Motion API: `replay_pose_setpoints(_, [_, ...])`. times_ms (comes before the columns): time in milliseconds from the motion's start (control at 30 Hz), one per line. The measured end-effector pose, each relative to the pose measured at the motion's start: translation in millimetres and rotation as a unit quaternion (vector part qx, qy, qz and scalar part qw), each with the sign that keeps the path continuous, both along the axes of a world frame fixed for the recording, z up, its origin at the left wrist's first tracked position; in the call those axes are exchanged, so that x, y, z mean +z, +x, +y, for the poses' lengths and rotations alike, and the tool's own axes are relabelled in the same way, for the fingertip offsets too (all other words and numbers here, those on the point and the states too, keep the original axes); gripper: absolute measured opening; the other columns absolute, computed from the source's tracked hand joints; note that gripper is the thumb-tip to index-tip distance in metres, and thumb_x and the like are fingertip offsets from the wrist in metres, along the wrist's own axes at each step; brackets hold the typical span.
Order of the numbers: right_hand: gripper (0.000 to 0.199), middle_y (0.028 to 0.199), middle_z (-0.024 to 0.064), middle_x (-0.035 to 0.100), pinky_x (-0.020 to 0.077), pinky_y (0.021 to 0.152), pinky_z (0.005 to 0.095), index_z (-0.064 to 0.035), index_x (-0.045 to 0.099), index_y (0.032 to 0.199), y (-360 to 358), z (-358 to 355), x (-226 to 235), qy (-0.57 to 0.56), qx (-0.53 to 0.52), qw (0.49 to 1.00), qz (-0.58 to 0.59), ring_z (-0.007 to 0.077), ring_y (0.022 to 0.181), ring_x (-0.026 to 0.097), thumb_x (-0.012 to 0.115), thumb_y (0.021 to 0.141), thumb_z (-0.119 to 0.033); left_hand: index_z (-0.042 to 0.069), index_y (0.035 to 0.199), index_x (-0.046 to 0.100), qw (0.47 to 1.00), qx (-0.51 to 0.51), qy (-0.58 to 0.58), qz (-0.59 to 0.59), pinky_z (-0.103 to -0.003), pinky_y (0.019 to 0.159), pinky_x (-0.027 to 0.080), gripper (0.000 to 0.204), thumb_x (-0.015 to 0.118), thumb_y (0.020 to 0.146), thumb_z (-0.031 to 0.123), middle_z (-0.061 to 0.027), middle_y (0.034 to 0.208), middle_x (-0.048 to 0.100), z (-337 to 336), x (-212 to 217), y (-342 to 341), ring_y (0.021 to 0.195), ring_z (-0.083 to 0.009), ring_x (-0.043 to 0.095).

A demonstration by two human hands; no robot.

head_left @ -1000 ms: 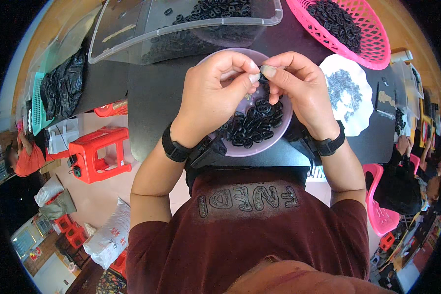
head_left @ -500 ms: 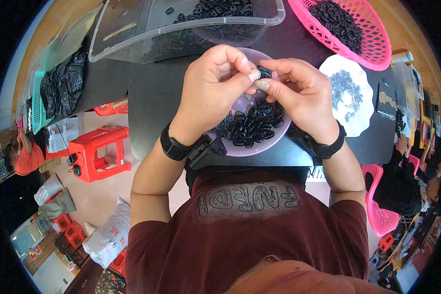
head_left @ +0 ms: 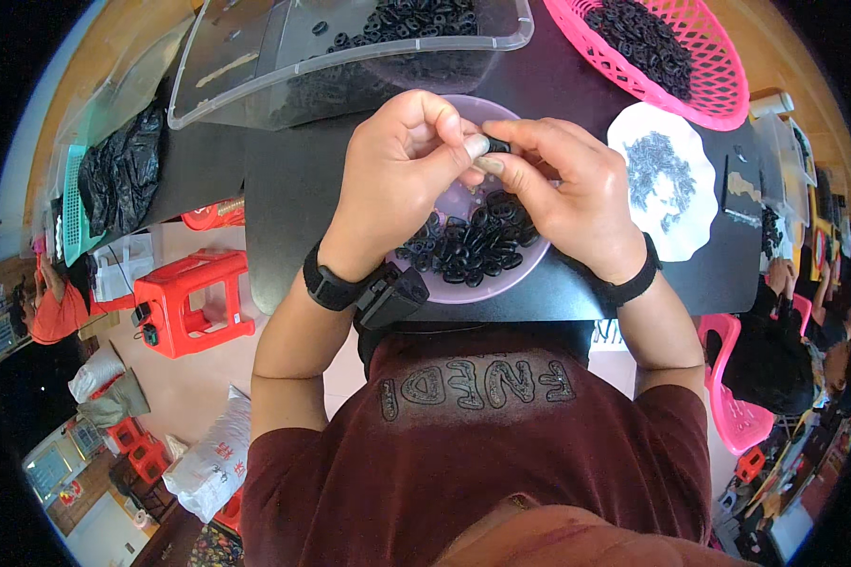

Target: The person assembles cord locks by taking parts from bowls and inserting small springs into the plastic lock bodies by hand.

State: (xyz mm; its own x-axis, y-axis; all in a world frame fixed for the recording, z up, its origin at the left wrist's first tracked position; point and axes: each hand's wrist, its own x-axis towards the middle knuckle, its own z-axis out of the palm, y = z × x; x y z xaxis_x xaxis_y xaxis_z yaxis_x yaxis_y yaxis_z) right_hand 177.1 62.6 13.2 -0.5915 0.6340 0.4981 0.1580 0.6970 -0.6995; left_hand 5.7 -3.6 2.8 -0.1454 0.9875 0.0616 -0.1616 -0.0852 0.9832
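Observation:
Above a pale purple bowl, my two hands meet at the fingertips. My right hand pinches a small black oval piece between thumb and fingers. Closed in a pinch against the piece's left side is my left hand; whatever lies between its fingertips is too small and hidden to name. Many similar shiny black ring-like pieces fill the near part of the bowl. To the right stands a white scalloped plate with a heap of tiny grey metallic bits.
A clear plastic bin with black pieces stands at the back left, and a pink lattice basket of black pieces at the back right. On the floor at left is a red stool; a pink chair stands at right.
Both hands have shifted slightly left in the picture, and the surroundings moved a little too. The black piece has turned between the fingertips and shows less.

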Motion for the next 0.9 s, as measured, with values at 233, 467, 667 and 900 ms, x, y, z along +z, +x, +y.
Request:
replay_pose_setpoints(233, [0.018,0.080,0.0109,0.065,0.0512,0.061,0.0313,-0.0052,0.069,0.094,10.6,4.2,4.9,-0.016,-0.001,1.000,-0.012,0.0232,0.067,0.063,0.073,0.077,-0.010,0.002,0.093,0.052,0.999,-0.024,-0.018,-0.015,-0.024,0.067,0.053,0.010,0.060,0.088,-0.002,-0.0106,0.088,0.065,-0.4,5.1,3.3,0.072,-0.0134,0.064])
replay_pose_setpoints(467, [0.032,0.092,0.0058,0.067,0.0498,0.064,0.0200,0.0027,0.062,0.115,57.0,48.9,39.9,-0.047,-0.205,0.977,0.029,0.0083,0.072,0.062,0.068,0.085,-0.004,0.001,0.103,0.055,0.999,-0.023,-0.023,-0.035,-0.026,0.069,0.053,0.014,0.060,0.091,0.004,-0.0126,0.096,0.067,0.4,5.5,0.8,0.076,-0.0146,0.064])
replay_pose_setpoints(667, [0.023,0.086,0.0026,0.067,0.0494,0.061,0.0191,0.0025,0.066,0.107,115.7,67.0,44.0,-0.066,-0.265,0.961,0.039,0.0066,0.070,0.061,0.067,0.087,-0.009,0.001,0.105,0.056,0.999,-0.024,-0.019,-0.017,-0.025,0.068,0.052,0.015,0.061,0.091,0.006,-0.0126,0.097,0.067,1.5,7.6,2.0,0.077,-0.0137,0.063])
replay_pose_setpoints(900, [0.014,0.070,0.0148,0.064,0.0492,0.058,0.0319,0.0003,0.067,0.086,142.2,62.2,27.2,-0.035,-0.217,0.923,-0.316,0.0237,0.061,0.065,0.061,0.081,-0.011,0.001,0.104,0.057,0.998,-0.040,-0.045,-0.005,-0.024,0.068,0.052,0.015,0.062,0.091,0.007,-0.0114,0.098,0.067,0.8,4.8,3.4,0.076,-0.0121,0.062])
